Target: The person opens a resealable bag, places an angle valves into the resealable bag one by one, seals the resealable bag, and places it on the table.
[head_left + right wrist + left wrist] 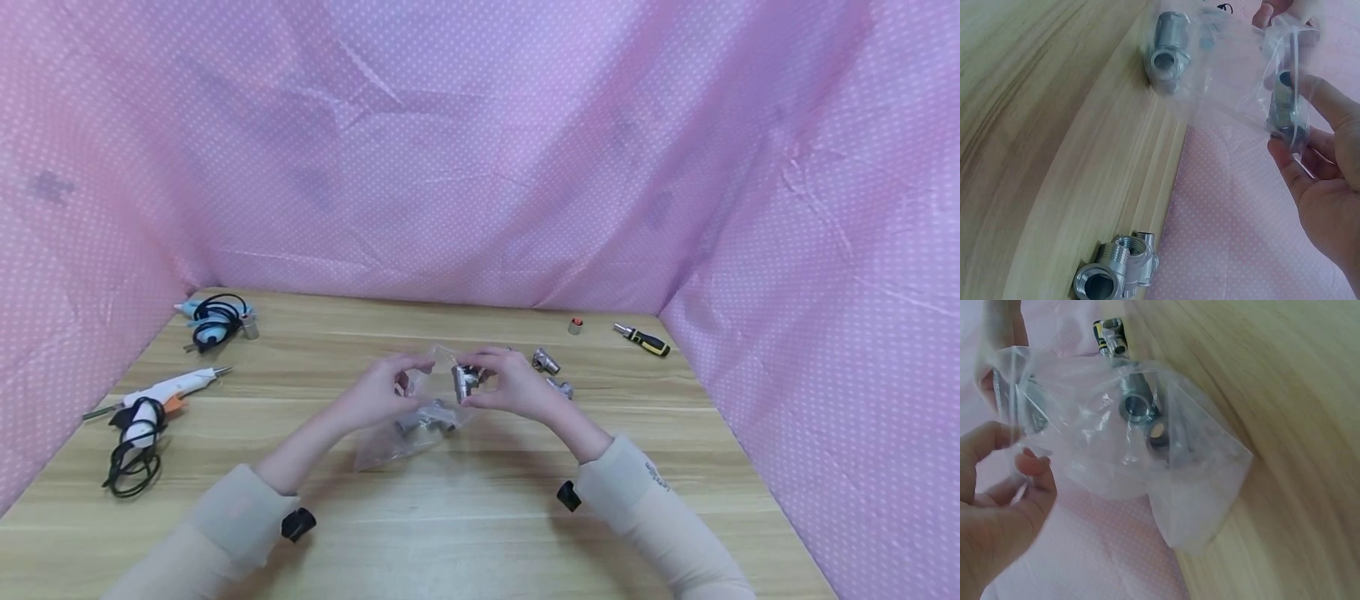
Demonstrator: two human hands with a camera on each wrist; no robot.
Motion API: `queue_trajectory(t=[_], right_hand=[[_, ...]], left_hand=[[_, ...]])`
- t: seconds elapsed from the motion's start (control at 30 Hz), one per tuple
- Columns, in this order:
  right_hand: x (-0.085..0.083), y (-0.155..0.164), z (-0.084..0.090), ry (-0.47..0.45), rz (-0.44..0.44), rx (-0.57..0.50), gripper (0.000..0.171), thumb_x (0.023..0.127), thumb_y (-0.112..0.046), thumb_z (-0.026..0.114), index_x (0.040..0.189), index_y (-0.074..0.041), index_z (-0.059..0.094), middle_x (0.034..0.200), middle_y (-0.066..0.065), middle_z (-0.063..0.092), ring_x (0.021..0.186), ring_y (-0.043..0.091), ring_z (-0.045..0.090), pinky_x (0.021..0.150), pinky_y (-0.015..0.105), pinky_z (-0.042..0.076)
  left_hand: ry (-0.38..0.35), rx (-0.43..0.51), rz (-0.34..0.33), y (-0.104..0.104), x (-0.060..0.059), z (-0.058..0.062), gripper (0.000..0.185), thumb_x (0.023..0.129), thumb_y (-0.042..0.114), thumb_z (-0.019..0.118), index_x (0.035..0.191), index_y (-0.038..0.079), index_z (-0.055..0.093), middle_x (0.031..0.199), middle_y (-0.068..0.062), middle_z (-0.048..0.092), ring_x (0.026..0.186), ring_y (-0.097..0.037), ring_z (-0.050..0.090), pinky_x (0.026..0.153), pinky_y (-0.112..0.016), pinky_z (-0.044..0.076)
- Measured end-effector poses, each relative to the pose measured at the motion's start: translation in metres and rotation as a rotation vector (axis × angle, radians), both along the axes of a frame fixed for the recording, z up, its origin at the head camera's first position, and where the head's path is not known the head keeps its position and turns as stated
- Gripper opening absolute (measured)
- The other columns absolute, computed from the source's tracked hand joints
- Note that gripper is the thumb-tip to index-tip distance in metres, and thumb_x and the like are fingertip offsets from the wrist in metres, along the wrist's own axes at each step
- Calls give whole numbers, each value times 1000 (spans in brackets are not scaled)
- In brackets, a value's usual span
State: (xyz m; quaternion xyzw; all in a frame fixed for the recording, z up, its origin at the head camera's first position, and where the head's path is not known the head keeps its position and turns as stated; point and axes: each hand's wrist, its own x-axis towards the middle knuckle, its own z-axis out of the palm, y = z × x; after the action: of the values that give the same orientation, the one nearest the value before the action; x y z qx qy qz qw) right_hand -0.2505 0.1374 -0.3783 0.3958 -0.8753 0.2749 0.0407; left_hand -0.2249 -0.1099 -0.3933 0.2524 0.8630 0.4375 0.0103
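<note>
A clear plastic bag [390, 446] is held up over the middle of the wooden table [480, 533], with silver metal pipe fittings [427, 419] inside it. My left hand [405, 375] pinches the bag's edge at its mouth between thumb and fingers. My right hand [480, 381] grips another metal fitting [464, 381] at the bag's mouth. In the left wrist view the left hand [1025, 465] pinches the bag [1172, 481], and a fitting [1137, 406] shows through the film. The right wrist view has the right hand [1285, 140] around its fitting [1282, 109], partly behind the film.
Two loose fittings [546, 361] [561, 387] lie just right of my hands, also seen as loose fittings [1116, 278] in the right wrist view. A yellow-black screwdriver [642, 339] and a small cap [575, 325] lie far right. Two corded glue guns [161, 390] [213, 321] lie at the left. Pink cloth walls surround the table.
</note>
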Motion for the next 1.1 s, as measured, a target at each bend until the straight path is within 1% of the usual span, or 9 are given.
queue_trajectory(t=[0.07,0.2,0.37,0.47,0.6,0.7,0.8,0.93,1.1], right_hand=[[1,1,1,8,-2,-17,59,73,-26,81,125,-6,61,120,9,62,94,16,65,83,26,53],[2,3,4,28,22,-52,54,75,-17,79,124,-3,61,116,10,64,92,19,65,79,20,53],[6,5,6,58,40,-54,52,77,-13,78,124,-2,60,115,10,63,91,20,66,77,19,53],[9,9,7,55,56,-46,52,78,-15,77,126,-4,59,118,8,62,92,18,65,76,21,54],[10,20,10,60,69,-76,48,78,-16,77,123,-8,62,120,6,63,92,14,64,74,28,55],[10,33,12,70,60,-106,46,78,-16,77,122,-10,63,122,3,63,95,13,64,81,31,54],[7,49,11,76,51,-125,45,79,-15,76,121,-9,63,124,4,62,98,15,64,83,29,53],[4,70,7,81,10,-131,46,77,-13,77,121,-9,63,125,6,60,102,20,62,82,31,53],[4,89,0,61,-61,-99,48,76,-11,78,121,-9,63,126,11,59,109,26,60,90,42,50]], left_hand=[[-33,15,-24,-3,1,1,65,73,0,71,134,3,50,124,-14,56,76,-15,53,63,-24,52],[-58,20,-56,-7,2,2,75,71,-4,66,141,5,42,136,-15,44,80,-17,51,66,-25,53],[-41,24,-101,-11,3,6,79,71,-6,65,144,8,38,148,-12,30,73,-16,50,61,-24,51],[-39,21,-117,-12,4,8,80,72,-5,66,145,11,37,149,-10,30,68,-15,49,57,-24,50],[-35,23,-130,-12,4,7,79,73,-3,67,145,10,37,147,-10,34,67,-14,48,56,-24,49],[-29,21,-132,-11,3,6,79,73,-1,67,145,10,37,146,-10,35,67,-13,48,57,-23,49],[-33,21,-130,-13,2,5,81,73,3,69,146,11,36,147,-10,34,67,-13,48,56,-23,48],[-41,13,-127,-15,0,4,85,73,12,75,147,16,34,148,-8,32,68,-14,48,57,-24,48],[-64,15,-140,-17,-2,2,89,73,16,78,148,19,31,146,-8,34,71,-15,49,60,-24,47]])
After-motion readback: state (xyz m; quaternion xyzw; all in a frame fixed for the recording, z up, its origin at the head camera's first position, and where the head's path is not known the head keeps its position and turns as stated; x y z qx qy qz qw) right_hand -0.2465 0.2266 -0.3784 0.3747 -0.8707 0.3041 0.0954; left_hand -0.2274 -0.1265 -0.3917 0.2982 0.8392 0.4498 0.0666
